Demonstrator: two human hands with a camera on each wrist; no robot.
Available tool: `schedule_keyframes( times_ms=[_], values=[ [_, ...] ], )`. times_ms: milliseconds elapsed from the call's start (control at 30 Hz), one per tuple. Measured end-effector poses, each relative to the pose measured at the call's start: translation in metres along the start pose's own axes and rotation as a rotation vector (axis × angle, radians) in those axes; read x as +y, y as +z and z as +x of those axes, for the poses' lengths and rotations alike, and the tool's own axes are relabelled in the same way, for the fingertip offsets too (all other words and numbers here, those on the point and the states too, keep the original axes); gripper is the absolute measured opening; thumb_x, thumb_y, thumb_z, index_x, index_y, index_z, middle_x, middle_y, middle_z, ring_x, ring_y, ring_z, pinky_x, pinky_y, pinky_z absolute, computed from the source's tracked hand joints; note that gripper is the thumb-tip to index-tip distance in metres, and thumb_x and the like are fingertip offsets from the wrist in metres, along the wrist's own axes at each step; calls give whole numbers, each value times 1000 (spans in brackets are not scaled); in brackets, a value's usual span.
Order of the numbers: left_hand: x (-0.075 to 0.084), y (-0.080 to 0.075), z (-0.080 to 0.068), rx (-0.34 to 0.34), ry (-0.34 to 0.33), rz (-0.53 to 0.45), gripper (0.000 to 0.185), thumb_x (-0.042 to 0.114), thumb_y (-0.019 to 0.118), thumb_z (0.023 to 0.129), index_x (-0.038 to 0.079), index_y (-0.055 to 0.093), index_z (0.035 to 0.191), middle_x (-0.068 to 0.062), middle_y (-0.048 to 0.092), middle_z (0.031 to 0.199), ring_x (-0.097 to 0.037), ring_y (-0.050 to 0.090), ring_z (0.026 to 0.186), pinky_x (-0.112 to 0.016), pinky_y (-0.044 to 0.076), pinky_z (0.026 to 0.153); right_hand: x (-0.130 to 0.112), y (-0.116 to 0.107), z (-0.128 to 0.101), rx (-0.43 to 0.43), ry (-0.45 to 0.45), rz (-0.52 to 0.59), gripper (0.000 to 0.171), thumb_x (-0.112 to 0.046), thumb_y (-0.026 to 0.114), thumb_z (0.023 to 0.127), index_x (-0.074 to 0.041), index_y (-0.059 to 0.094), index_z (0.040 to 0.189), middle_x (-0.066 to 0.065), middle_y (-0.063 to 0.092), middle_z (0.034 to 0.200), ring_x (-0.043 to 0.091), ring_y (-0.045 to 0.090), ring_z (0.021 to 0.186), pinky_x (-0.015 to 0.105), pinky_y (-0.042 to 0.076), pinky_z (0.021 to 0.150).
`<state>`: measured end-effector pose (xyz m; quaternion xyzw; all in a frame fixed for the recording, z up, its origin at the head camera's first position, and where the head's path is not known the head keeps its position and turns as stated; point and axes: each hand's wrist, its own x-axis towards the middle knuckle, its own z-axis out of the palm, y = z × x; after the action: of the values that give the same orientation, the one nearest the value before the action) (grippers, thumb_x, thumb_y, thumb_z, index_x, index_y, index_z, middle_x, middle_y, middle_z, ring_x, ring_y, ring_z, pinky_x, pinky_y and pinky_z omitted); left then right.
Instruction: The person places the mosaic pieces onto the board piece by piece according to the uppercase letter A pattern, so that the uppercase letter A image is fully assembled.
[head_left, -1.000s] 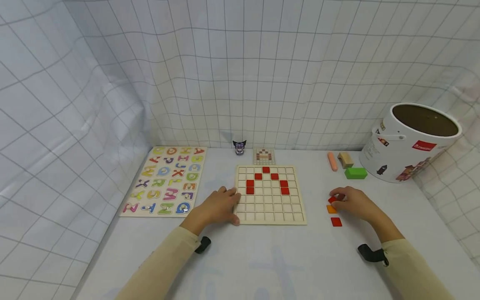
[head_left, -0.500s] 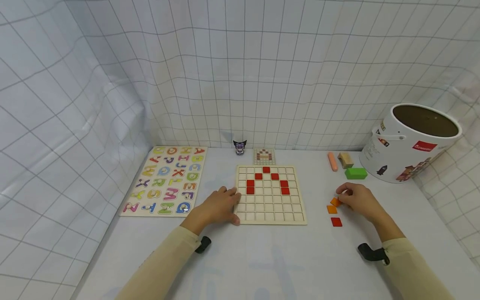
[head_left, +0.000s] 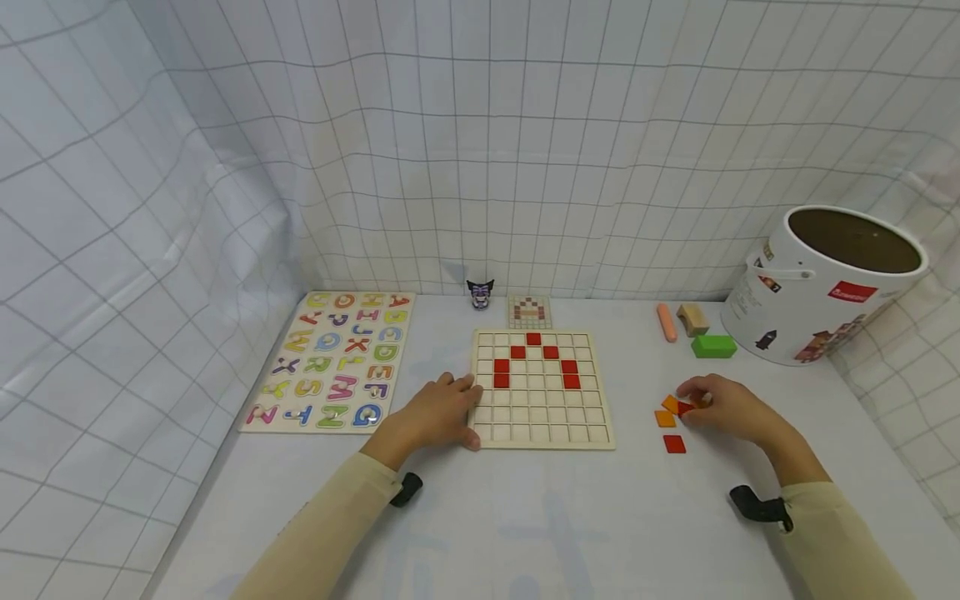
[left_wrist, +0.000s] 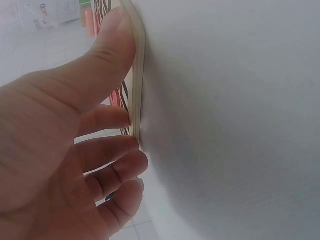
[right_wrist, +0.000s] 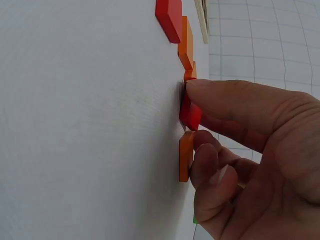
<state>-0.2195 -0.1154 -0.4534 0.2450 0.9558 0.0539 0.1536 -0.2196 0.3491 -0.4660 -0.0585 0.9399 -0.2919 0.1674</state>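
My right hand (head_left: 727, 408) pinches a small red square tile (right_wrist: 191, 112) between thumb and index finger, low over the white table. Orange tiles lie on both sides of it: one orange tile (right_wrist: 185, 157) by the curled fingers, others (head_left: 665, 419) toward the board. Nearer me lies another red tile (head_left: 675, 444). My left hand (head_left: 438, 410) rests at the left edge of a pale wooden grid board (head_left: 540, 446), its thumb at the front corner and fingertips along the side. Several red tiles sit in the board's upper cells, forming a peaked shape.
Behind the board lie a small pattern card (head_left: 529, 312) and a purple-black figurine (head_left: 480, 293). An alphabet puzzle board (head_left: 326, 367) is at left. At right are a green block (head_left: 713, 347), a wooden arch block (head_left: 692, 319), an orange stick (head_left: 666, 322) and a white bucket (head_left: 787, 308).
My right hand has shifted slightly right among the loose tiles. An orange tile came into view where it held a red tile, and a red tile now shows at its fingertips. The left hand stays put.
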Motion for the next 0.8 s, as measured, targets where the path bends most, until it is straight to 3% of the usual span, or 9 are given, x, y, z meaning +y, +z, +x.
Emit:
schedule_keyframes(
  times_ms=[100,267,367,533,800],
  values=[
    [0,0,0,1,1,0,87,50,83,80,10,51,150,-11,42,160,-35,43,139,-52,39,113,1,1,0,8,-29,-30,27,-12,76,88,-2,68,112,12,65,108,31,56,101,53,55,91],
    [-1,0,1,-1,10,0,87,50,83,80,9,51,150,-12,42,160,-35,43,138,-52,39,113,2,1,-3,31,-22,4,17,-14,71,93,-3,68,106,8,65,100,26,56,92,40,56,79],
    [-1,1,1,1,18,2,87,50,83,80,9,51,150,-12,42,160,-35,44,138,-52,40,112,2,-2,-5,32,-20,116,26,-19,68,97,-4,65,118,9,60,94,23,55,79,31,51,67],
    [-2,1,1,4,18,11,87,51,83,80,9,51,150,-12,42,159,-35,44,138,-52,40,112,-7,-8,-4,7,-83,360,40,-25,66,101,0,56,130,15,55,83,22,53,64,29,49,58],
    [-2,2,2,4,21,10,88,51,83,80,9,50,151,-12,42,160,-35,44,137,-52,40,112,-39,9,13,60,-80,608,46,-26,65,102,4,49,132,16,55,87,19,54,67,26,51,59]
  ],
)
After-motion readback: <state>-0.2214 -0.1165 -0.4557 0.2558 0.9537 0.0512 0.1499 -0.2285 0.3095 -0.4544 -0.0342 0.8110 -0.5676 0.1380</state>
